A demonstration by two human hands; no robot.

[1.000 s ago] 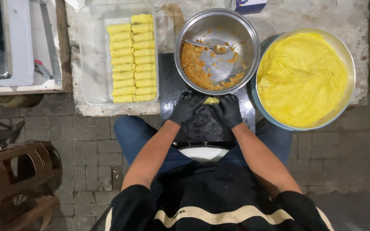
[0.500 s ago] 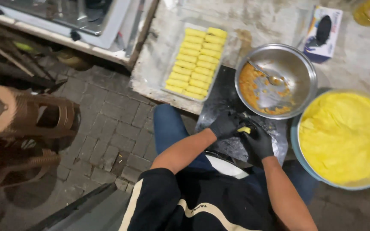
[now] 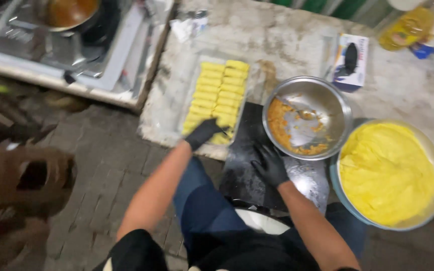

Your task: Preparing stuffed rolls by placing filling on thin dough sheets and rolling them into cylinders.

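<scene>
Yellow rolls [image 3: 218,98] lie in two neat columns inside a clear tray [image 3: 189,98] on the worn tabletop [image 3: 287,45], and the left hand [image 3: 203,133], in a black glove, reaches over the tray's near end. Whether its fingers pinch a roll cannot be told through the blur. Right hand [image 3: 270,164], also gloved, rests with fingers spread loose on the dark board [image 3: 247,165], gripping nothing. Just beyond it sits a steel bowl [image 3: 327,98] with orange filling [image 3: 282,125] and a spoon inside. A big basin [image 3: 430,150] heaped with yellow dough [image 3: 385,173] stands touching the bowl's right side.
</scene>
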